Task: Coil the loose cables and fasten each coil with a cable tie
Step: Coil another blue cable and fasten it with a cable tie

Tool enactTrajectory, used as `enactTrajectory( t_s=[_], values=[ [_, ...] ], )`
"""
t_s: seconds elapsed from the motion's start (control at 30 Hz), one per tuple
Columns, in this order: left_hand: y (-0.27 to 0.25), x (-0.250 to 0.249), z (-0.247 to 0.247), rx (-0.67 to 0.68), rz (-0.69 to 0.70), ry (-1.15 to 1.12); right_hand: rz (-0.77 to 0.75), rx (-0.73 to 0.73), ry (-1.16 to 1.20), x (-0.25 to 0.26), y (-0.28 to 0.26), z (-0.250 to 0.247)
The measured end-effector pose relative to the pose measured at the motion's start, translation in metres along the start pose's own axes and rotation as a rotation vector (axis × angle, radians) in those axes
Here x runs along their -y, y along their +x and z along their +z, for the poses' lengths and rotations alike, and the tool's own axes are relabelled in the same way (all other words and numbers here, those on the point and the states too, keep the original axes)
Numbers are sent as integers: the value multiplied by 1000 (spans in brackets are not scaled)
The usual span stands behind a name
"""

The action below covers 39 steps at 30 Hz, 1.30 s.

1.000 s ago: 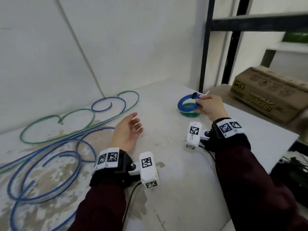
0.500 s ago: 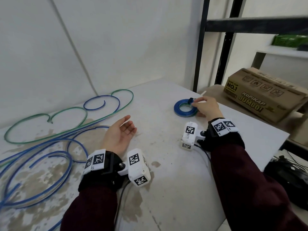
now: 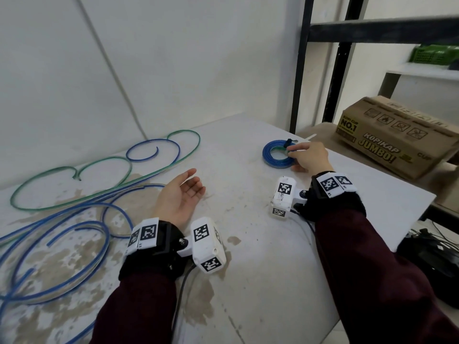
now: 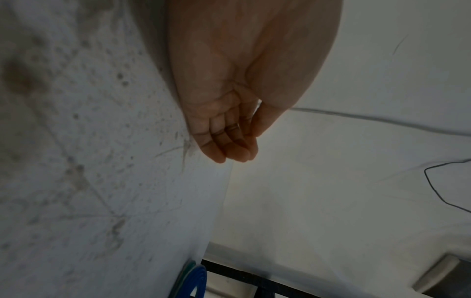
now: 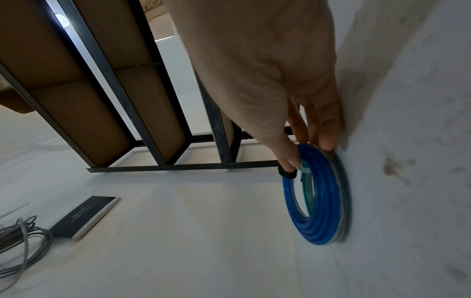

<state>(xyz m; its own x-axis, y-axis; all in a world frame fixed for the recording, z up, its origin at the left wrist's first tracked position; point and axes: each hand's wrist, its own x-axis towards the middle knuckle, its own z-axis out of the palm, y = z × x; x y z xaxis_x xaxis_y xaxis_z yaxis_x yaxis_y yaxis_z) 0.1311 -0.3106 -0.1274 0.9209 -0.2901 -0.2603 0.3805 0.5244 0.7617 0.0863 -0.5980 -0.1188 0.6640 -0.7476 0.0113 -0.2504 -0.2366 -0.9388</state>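
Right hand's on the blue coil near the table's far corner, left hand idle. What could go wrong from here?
1. The right hand pinches the blue coil at one spot near the black tie; if the tie isn't cinched, the loops may spring apart.
2. The coil lies near the table edge and could be knocked off.
3. The loose cables overlap and may tangle when the open left hand pulls one.

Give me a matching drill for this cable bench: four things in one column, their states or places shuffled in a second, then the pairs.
1. left hand
2. right hand
3. blue coil
4. cardboard box

A. lies flat on the table, wound tight
B. sits on the shelf to the right
C. palm up, holding nothing
D. fingers pinching the coil's rim

Pairs: 1-C, 2-D, 3-A, 4-B
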Motion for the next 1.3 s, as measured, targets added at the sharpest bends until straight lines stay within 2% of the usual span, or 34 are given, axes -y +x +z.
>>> enactTrajectory(
  t_s=[0.13, 0.4, 0.53, 0.63, 0.7, 0.8, 0.87, 1.03, 1.17, 1.3],
  values=[
    [1, 0, -1, 1, 6, 3, -44, -32, 26, -1, 7, 1],
    [2, 0, -2, 4, -1, 2, -6, -30, 106, 1, 7, 4],
    [1, 0, -1, 0, -8, 2, -82, -109, -49, 2, 8, 0],
    [-1, -1, 0, -4, -17, -2, -130, -185, 8, 9, 5, 0],
    [-4, -2, 1, -10, -26, -6, -153, -173, 86, 19, -2, 6],
    [-12, -5, 2, 0, -45, 5, -180, -13, 162, 39, -24, 21],
    [-19, -14, 5, 16, -40, 59, -205, 148, 154, 54, -44, 34],
    [-44, -60, 12, 32, 233, 307, -301, 664, -10, 79, -95, 59],
    [-74, -100, 0, 26, 387, 628, -334, 962, -37, 95, -128, 71],
    [-99, -131, -35, 4, 354, 1111, -431, 1175, -64, 119, -155, 96]
  ],
)
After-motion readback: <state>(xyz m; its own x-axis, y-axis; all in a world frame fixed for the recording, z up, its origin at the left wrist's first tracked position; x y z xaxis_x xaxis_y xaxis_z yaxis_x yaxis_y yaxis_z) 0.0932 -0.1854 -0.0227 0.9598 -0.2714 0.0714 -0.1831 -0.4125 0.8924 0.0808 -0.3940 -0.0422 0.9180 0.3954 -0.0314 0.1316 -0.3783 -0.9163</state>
